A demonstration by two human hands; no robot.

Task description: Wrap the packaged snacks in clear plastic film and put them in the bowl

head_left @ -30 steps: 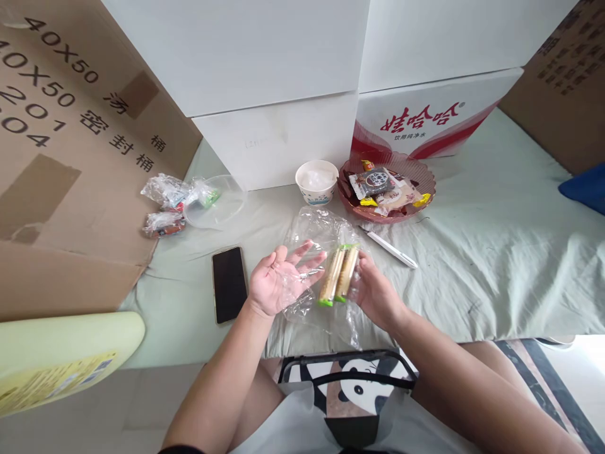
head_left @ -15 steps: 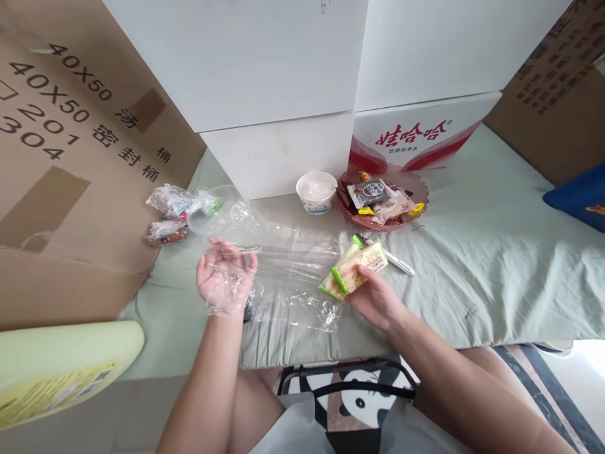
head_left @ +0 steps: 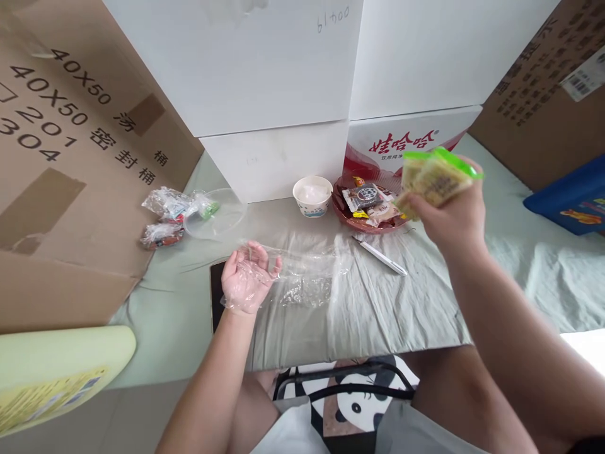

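Observation:
My left hand [head_left: 250, 280] is palm up over the cloth, its fingers apart and loosely curled. A clear plastic bag [head_left: 309, 280] covers this hand and trails off to the right. My right hand [head_left: 451, 214] is raised at the right, closed on pale yellow snack packets [head_left: 437, 180] with bright green ends. The packets are before the right side of a pink glass bowl [head_left: 362, 224], which holds several wrapped snacks [head_left: 366, 197]. On the cloth below the bowl lies a white box cutter or pen-like tool [head_left: 382, 257].
A paper cup [head_left: 312, 197] with something whitish inside stands left of the bowl. A clear plastic lid or dish [head_left: 215, 214] and plastic-wrapped items [head_left: 163, 217] lie at the left. Under my left forearm is a dark flat object [head_left: 217, 293]. Cartons [head_left: 278, 69] wall the back.
My right hand has lifted the packets away from the bag, up and right to the bowl. The bag has collapsed from its stretched shape, and my left hand appears slightly farther right.

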